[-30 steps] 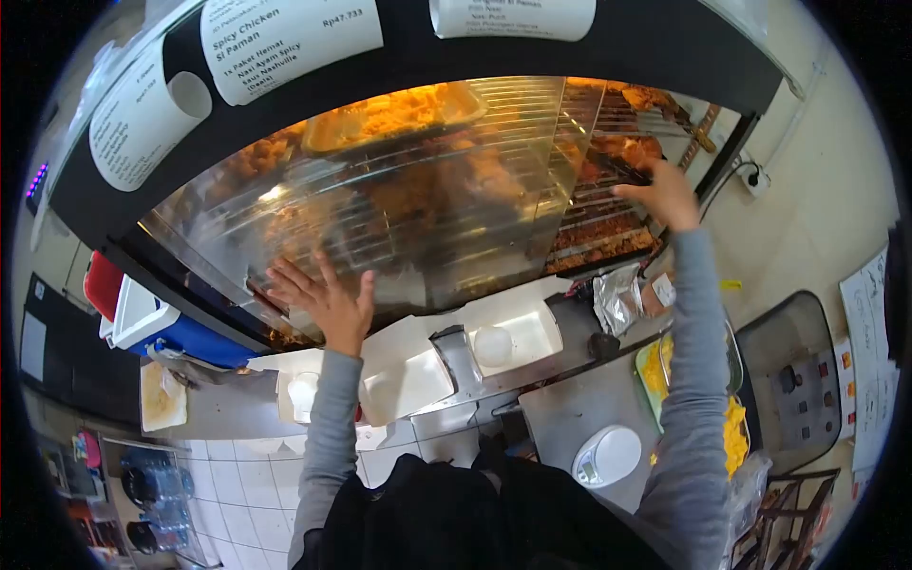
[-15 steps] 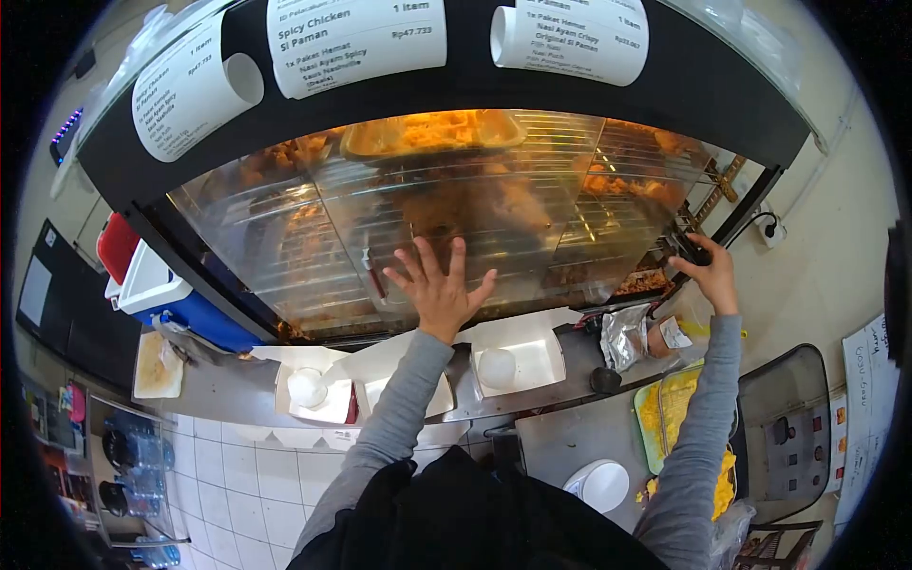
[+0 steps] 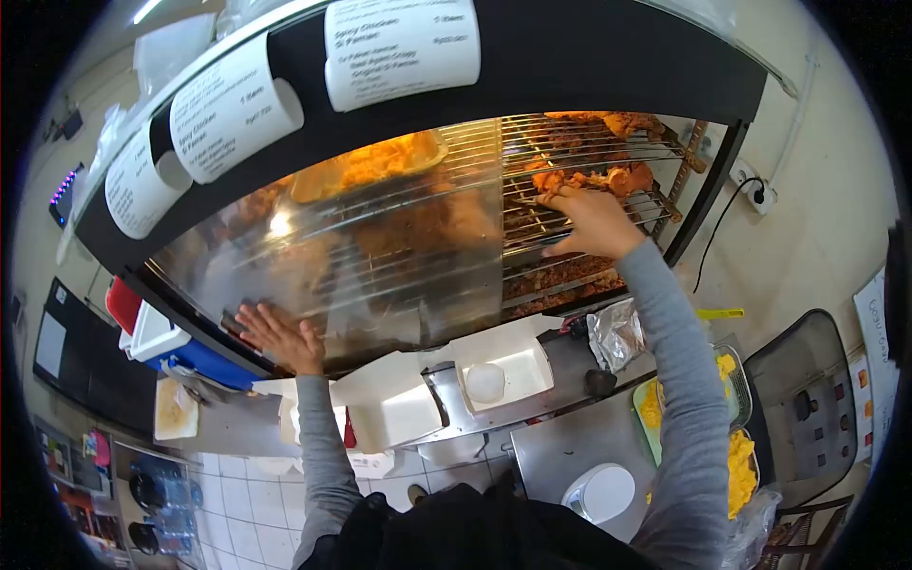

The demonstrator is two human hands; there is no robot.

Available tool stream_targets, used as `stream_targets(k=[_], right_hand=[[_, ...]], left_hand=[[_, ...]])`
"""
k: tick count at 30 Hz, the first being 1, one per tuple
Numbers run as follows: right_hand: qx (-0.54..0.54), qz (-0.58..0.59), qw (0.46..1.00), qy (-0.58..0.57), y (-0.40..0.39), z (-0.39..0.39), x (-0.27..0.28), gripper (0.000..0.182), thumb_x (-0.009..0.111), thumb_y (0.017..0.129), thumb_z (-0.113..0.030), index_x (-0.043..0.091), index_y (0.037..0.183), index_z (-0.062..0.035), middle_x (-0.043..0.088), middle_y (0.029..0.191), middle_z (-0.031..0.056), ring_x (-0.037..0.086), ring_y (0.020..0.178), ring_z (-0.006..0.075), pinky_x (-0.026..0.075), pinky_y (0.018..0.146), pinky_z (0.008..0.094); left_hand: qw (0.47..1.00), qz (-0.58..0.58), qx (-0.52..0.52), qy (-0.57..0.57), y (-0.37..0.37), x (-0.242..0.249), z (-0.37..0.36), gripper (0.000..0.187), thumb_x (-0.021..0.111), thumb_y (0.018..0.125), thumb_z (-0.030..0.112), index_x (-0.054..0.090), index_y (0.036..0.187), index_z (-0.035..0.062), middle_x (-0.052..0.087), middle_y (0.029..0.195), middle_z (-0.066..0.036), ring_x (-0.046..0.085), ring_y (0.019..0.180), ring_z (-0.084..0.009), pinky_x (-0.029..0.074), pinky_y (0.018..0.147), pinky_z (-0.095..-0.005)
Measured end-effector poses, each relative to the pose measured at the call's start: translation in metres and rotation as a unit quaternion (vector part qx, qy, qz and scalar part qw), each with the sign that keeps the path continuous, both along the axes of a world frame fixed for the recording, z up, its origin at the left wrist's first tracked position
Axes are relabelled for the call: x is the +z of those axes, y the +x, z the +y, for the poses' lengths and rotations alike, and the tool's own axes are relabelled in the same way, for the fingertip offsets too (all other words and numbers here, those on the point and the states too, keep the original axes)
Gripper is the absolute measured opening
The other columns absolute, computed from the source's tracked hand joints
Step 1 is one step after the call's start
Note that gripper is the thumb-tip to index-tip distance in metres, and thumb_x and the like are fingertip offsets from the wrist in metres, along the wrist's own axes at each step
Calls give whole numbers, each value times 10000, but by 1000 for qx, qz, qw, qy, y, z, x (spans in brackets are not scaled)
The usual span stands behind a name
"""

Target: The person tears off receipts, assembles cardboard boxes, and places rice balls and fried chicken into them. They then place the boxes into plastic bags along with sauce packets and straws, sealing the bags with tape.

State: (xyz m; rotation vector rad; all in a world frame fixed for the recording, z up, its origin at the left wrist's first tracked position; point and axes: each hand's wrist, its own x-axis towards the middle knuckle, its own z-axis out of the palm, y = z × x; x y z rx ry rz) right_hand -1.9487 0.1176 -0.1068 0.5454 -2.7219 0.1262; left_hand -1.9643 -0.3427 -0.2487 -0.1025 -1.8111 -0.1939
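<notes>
My left hand (image 3: 282,339) lies with spread fingers against the lower left of the display cabinet's sliding glass door (image 3: 408,275). At the uncovered right side of the cabinet, my right hand (image 3: 594,223) reaches in over a wire rack (image 3: 532,223). Its thumb and fingers are apart, and no held thing shows between them. Pieces of fried chicken (image 3: 627,179) lie on the rack just beyond its fingertips. Behind the glass stands a tray (image 3: 442,157) heaped with orange-yellow food. Brown crumbs (image 3: 546,285) cover the cabinet's floor.
Open paper boxes (image 3: 385,408) line the counter, one with a white rice mound (image 3: 484,382). Crumpled foil (image 3: 616,334) lies to their right. A white round container (image 3: 603,492) and trays of yellow food (image 3: 741,470) are nearer me. Paper receipts (image 3: 404,52) hang along the cabinet top.
The glass has slid left, uncovering the cabinet's right side. My left hand has moved left and down with it. My right hand has gone from the right-hand edge into the cabinet near the chicken.
</notes>
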Motion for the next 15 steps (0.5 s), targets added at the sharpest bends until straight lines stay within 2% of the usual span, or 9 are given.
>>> stream_targets(k=[4,7,10,11,12,14,15], right_hand=[[-13,-29,999,15,-11,-15,0,617,793,615,-391,621,1124,-86,633,973,109,627,896,294,500,782,405],[-22,31,998,-45,-2,-13,-18,586,794,620,-389,649,1090,-72,641,930,113,627,867,290,495,758,404],[-45,-39,974,-217,20,-4,-23,511,786,658,-375,679,1039,-52,650,869,116,628,837,280,483,733,398],[10,51,953,-299,15,9,-52,423,773,705,-331,696,1002,-39,635,731,68,608,680,191,459,606,321],[-18,-29,918,-396,28,13,-53,398,765,723,-307,694,1006,-37,619,706,49,579,641,156,434,573,290],[-77,-187,796,-570,66,15,-54,349,750,757,-260,691,1013,-31,586,654,10,521,564,84,384,506,229],[-80,-208,763,-606,89,16,-58,330,743,769,-239,690,1017,-28,560,637,-11,477,545,52,343,485,205]], left_hand=[[1000,23,1,-4,-4,2,-13,692,243,938,542,185,1471,103,131,1528,-179,84,1415,-368,0,1117,-533],[1000,30,-2,-5,-5,2,-14,677,253,942,526,192,1471,107,142,1528,-170,95,1414,-365,19,1118,-533],[999,32,-4,-7,-3,3,-14,660,257,945,510,200,1469,112,147,1526,-171,103,1412,-367,40,1117,-536],[999,33,-4,-8,-3,3,-13,654,259,946,504,204,1467,113,149,1526,-171,106,1411,-368,47,1117,-538],[999,36,-6,-7,-3,4,-12,651,257,949,502,203,1467,112,154,1526,-164,110,1411,-365,47,1118,-533],[999,39,-11,-8,-2,6,-10,644,253,955,498,201,1466,110,165,1526,-151,119,1410,-359,47,1121,-524],[999,39,-11,-9,-2,6,-10,642,255,955,495,205,1464,107,169,1525,-152,125,1408,-360,52,1121,-524]])
